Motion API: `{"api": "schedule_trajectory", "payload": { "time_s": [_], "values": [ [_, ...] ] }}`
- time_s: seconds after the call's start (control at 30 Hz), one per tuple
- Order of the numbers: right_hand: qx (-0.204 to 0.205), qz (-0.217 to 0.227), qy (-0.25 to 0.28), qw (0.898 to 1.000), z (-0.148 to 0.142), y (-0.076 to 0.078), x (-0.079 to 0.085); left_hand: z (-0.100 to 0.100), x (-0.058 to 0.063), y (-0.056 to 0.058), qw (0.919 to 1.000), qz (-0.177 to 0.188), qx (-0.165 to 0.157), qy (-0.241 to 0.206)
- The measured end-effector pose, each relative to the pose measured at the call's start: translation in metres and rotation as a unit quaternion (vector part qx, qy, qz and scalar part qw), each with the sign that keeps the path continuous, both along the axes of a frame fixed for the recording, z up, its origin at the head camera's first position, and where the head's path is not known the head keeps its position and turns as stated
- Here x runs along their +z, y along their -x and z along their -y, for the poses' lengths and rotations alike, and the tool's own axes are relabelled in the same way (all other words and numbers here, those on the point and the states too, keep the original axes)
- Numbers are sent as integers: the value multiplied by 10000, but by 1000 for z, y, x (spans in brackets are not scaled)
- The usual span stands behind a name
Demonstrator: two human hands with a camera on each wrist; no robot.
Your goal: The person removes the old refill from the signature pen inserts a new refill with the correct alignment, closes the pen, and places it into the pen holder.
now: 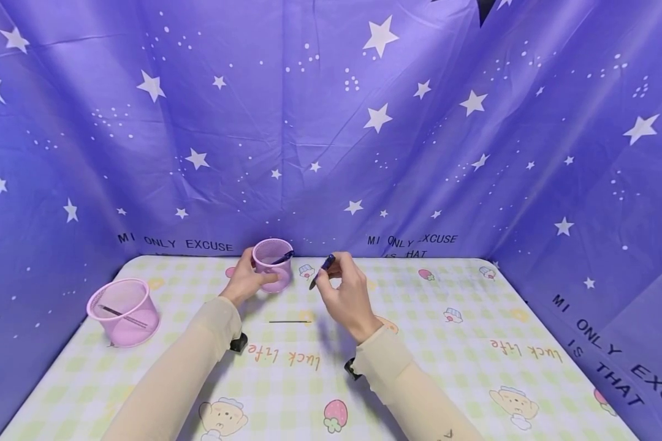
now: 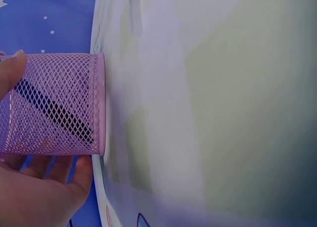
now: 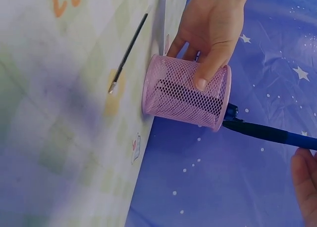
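Observation:
My left hand [image 1: 245,284] holds a pink mesh pen cup [image 1: 284,273] near the table's back edge, thumb on the near side and fingers round the far side. Inside leans a dark blue pen [image 1: 284,258], its top above the rim; its barrel shows through the mesh in both wrist views. My right hand [image 1: 349,294] pinches another dark blue pen [image 1: 328,263], tip slanting down, to the right of the cup. In the right wrist view this pen [image 3: 267,133] appears by the cup's rim; contact I cannot tell. A thin pen refill [image 1: 290,321] lies on the cloth between my forearms.
A second pink mesh cup [image 1: 132,331] stands at the table's left, with thin dark sticks [image 1: 122,316] like refills leaning inside. A checked cloth [image 1: 441,380] with printed pictures covers the table. A purple star-patterned curtain [image 1: 331,135] hangs behind and at both sides.

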State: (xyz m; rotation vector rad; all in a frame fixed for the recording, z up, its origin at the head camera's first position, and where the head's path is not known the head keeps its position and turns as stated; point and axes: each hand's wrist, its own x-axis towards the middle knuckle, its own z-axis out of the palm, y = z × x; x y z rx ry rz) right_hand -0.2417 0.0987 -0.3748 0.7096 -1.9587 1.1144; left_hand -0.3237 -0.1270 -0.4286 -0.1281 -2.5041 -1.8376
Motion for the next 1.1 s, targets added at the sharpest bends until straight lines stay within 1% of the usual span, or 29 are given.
{"api": "schedule_trajectory", "payload": {
  "time_s": [0.13, 0.3, 0.5, 0.63, 0.73, 0.87, 1.0, 1.1],
  "values": [
    [94, -59, 60, 9999, 4, 4, 4, -1, 0, -1, 10000, -25, -28, -14],
    [83, -13, 200, 9998, 10, 9, 6, -1, 1, -2, 10000, -46, -42, -3],
    [111, 133, 368, 9992, 18, 9, 13, -1, 1, -2, 10000, -41, -45, 15],
    [5, 217, 411, 9989, 20, 11, 15, -2, 1, -1, 10000, -42, -31, 58],
    [-37, 135, 479, 9988, 24, 2, 24, -2, 1, 0, 10000, -23, -40, 83],
    [-15, -27, 633, 9980, 33, -10, 37, 0, 2, -1, 9999, -10, -58, 92],
    [53, -146, 781, 9968, 37, -6, 34, 0, 2, -2, 9999, -23, -76, 120],
    [113, -174, 881, 9959, 39, 5, 23, 0, 1, -1, 9999, -63, -68, 139]
  ]
}}
